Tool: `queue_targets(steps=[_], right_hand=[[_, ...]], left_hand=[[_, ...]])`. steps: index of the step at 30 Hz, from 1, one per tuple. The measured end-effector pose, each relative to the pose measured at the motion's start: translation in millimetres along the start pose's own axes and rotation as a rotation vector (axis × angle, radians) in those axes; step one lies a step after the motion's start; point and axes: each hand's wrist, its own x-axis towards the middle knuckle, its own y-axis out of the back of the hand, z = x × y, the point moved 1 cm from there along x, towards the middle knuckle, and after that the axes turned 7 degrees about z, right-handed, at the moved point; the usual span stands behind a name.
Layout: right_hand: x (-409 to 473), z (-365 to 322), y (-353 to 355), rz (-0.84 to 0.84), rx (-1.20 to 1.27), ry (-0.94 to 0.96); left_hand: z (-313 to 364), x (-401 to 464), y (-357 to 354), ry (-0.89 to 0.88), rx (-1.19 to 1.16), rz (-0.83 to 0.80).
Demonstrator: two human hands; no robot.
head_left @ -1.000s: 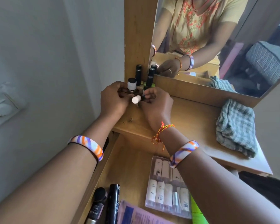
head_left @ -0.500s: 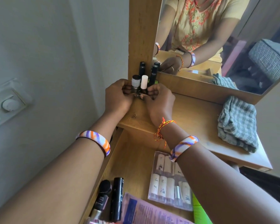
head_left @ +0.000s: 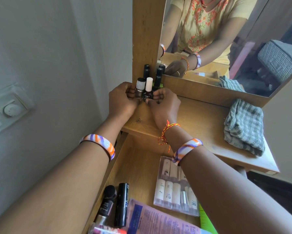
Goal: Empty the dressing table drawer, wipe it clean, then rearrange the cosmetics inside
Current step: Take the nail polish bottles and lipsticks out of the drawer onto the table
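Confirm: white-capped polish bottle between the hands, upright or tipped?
Upright. The white-capped bottle stands on the tabletop, cap pointing up, beside the silver-capped bottle.

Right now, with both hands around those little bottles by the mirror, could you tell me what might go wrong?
1. The nail polish bottles stand packed together at the tabletop's corner; a nudge from the left hand or right hand could topple several.
2. The open drawer lies right below, so a fallen bottle may land on the cosmetics there.
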Motion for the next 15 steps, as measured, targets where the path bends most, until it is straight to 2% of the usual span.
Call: queue_targets(steps=[12, 15], right_hand=[[-6.7, 0.5, 7.7, 0.009, 0.022, -0.010], [-9.4, 3.1, 12.7, 0.010, 0.032, -0.033]], left_hand=[[5.6, -6.3, 7.6, 0.072, 0.047, -0.002], [8.1, -14.3, 14.4, 0.138, 0.029, -0.020]])
